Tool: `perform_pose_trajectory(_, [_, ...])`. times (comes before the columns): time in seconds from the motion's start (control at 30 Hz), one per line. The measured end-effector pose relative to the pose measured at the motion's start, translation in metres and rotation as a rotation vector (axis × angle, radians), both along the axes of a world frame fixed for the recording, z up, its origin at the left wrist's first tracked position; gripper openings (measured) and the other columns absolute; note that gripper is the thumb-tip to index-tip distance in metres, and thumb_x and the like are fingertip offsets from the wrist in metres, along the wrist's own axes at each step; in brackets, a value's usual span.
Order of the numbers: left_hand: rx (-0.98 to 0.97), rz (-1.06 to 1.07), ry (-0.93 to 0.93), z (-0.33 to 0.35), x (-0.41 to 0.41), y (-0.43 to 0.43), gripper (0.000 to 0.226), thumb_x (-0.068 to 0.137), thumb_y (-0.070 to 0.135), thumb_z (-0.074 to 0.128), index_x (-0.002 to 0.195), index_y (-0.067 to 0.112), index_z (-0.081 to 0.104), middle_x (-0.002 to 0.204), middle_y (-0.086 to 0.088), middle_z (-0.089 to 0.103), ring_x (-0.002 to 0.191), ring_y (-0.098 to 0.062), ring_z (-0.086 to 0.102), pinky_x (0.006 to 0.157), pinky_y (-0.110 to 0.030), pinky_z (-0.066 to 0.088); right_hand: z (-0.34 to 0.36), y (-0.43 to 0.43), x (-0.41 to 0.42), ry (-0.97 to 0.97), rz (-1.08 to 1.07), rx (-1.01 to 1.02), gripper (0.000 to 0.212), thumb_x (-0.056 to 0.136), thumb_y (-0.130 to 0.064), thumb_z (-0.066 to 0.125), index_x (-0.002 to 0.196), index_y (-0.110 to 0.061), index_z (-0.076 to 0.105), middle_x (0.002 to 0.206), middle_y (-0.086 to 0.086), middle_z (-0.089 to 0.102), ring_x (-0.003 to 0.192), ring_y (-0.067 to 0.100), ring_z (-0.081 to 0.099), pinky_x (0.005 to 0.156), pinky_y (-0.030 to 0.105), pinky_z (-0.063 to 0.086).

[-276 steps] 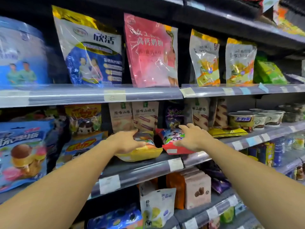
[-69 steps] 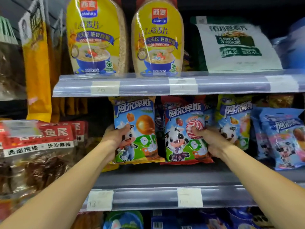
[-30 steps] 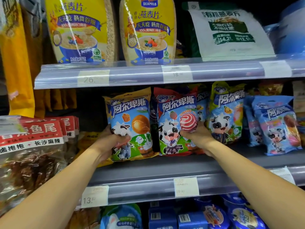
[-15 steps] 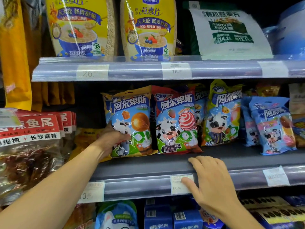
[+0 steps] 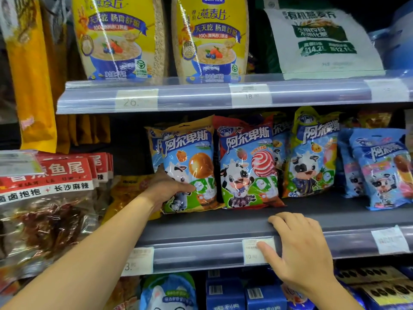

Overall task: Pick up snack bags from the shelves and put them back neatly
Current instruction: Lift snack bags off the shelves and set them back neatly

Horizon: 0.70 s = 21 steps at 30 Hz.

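On grey shelf (image 5: 201, 229), left hand (image 5: 165, 189) fingers round glossy bag (image 5: 194, 166), right hand (image 5: 299, 249) fingers resting loose

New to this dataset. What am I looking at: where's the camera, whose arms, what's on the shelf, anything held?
No robot here: these are a person's two bare arms, filmed by one wide-angle camera worn on their head, looking forward and down at shop shelves. The left hand holds the left edge of the orange-lollipop bag, which stands upright on the middle shelf beside the red-swirl lollipop bag. The right hand holds nothing; its fingers rest on the shelf's front edge, thumb on a price tag. Oat bags stand on the shelf above.
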<state>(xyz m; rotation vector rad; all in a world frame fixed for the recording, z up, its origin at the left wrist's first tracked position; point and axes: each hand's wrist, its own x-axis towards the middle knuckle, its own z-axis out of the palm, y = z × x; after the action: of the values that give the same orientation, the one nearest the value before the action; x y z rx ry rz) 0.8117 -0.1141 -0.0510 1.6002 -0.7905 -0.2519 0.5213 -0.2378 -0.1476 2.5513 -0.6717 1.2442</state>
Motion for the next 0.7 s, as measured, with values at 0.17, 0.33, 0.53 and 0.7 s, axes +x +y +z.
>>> perform_pose_trajectory(0.17, [0.085, 0.120, -0.060, 0.002, 0.004, 0.004, 0.074, 0.038, 0.017, 0.097, 0.102, 0.024, 0.062, 0.090, 0.013, 0.074, 0.083, -0.008, 0.070, 0.074, -0.030, 0.059, 0.003, 0.001, -0.001, 0.046, 0.006, 0.041, 0.048, 0.082, -0.061, 0.048, 0.100, -0.019, 0.063, 0.095, -0.005, 0.059, 0.086, 0.021, 0.056, 0.077, 0.037, 0.040])
perform_pose_trajectory(0.33, [0.249, 0.414, -0.403, 0.003, -0.012, 0.000, 0.120, 0.045, 0.042, 0.094, 0.142, 0.016, 0.029, 0.134, -0.014, 0.054, 0.121, -0.034, 0.053, 0.095, -0.044, 0.049, 0.007, 0.003, -0.003, 0.084, 0.006, 0.085, 0.048, 0.084, -0.063, 0.045, 0.102, -0.021, 0.060, 0.094, -0.005, 0.056, 0.086, 0.020, 0.053, 0.077, 0.037, 0.040])
perform_pose_trajectory(0.53, [0.441, 0.663, -0.761, 0.003, -0.051, 0.009, 0.106, 0.059, 0.046, 0.082, 0.145, 0.021, 0.025, 0.137, -0.022, 0.041, 0.124, -0.042, 0.039, 0.095, -0.050, 0.043, 0.027, 0.001, -0.020, 0.327, -0.009, 0.116, 0.062, 0.088, -0.069, 0.027, 0.120, -0.023, 0.054, 0.108, -0.003, 0.054, 0.102, 0.022, 0.049, 0.089, 0.038, 0.039])
perform_pose_trajectory(0.7, [0.511, 0.403, -1.013, 0.017, -0.126, -0.003, 0.069, 0.070, 0.049, 0.067, 0.130, 0.019, 0.049, 0.130, -0.016, 0.051, 0.116, -0.038, 0.050, 0.090, -0.046, 0.048, 0.065, -0.031, -0.069, 0.326, -0.126, 0.169, 0.069, 0.093, -0.065, 0.030, 0.145, -0.020, 0.033, 0.130, 0.009, 0.047, 0.120, 0.030, 0.042, 0.099, 0.042, 0.034])
